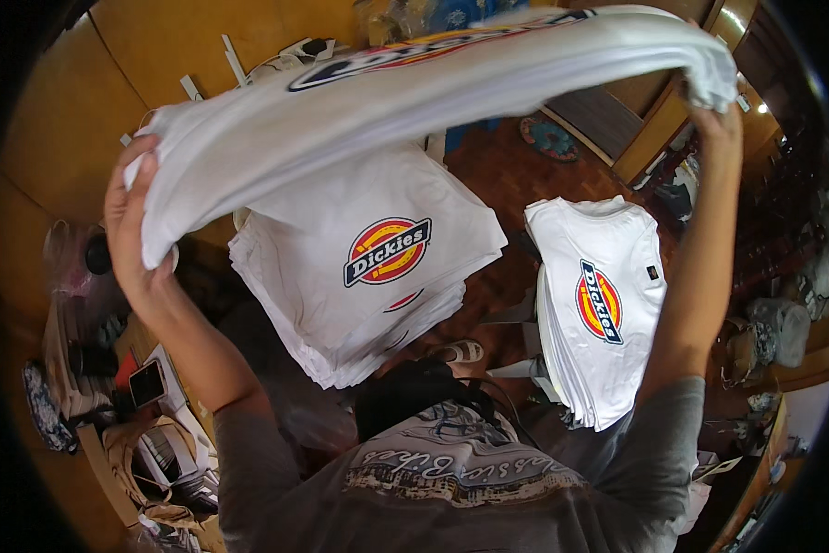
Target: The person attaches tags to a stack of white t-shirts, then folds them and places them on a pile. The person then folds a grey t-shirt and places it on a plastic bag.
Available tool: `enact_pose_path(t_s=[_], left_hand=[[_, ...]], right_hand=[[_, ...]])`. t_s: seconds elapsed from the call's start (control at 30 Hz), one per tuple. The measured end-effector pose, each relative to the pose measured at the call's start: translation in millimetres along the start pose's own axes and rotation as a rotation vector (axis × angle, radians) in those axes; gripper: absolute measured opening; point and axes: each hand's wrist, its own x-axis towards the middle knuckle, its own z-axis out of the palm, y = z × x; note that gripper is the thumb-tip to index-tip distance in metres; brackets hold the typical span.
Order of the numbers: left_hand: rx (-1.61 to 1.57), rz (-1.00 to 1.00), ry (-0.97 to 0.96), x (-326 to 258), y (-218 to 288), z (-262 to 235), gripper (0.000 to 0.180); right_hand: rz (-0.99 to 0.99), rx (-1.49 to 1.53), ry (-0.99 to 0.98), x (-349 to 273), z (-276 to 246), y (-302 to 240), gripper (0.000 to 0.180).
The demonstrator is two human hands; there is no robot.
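A white T-shirt [387,138] with a red, yellow and dark blue print stretches across the upper view, held up between both hands. My left hand [136,217] grips one end of it, fingers wrapped round the cloth. At the other end my right hand [710,115] is closed on the fabric, its fingers partly hidden by folds. Below the raised shirt lies a stack of white printed shirts [313,267], spread flat. To the right sits a second pile of folded white shirts [608,249] with the same print.
A phone [147,383] and a bag [161,461] lie among clutter at the left. Wooden cabinet panels [55,120] rise at the far left. A round mat [551,138] is on the brown floor. Shelves with assorted things [774,341] line the right side.
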Motion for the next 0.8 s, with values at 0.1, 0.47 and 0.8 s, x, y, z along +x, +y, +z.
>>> enact_pose_path(t_s=[0.1, 0.47, 0.8], left_hand=[[0.448, 0.070, 0.206, -22.2, 16.7, -26.7, 0.020], [1.635, -0.256, -0.346, -99.2, -218.6, -11.7, 0.062], [1.700, -0.231, -0.804, 32.1, -405.8, -68.6, 0.088]], right_hand=[[-0.007, -0.051, -0.468, -6.9, 18.9, 93.6, 0.042], [0.614, -1.008, -0.672, -180.2, -68.6, 295.2, 0.060], [0.389, -1.479, 0.369, -372.3, -195.7, 143.0, 0.028]])
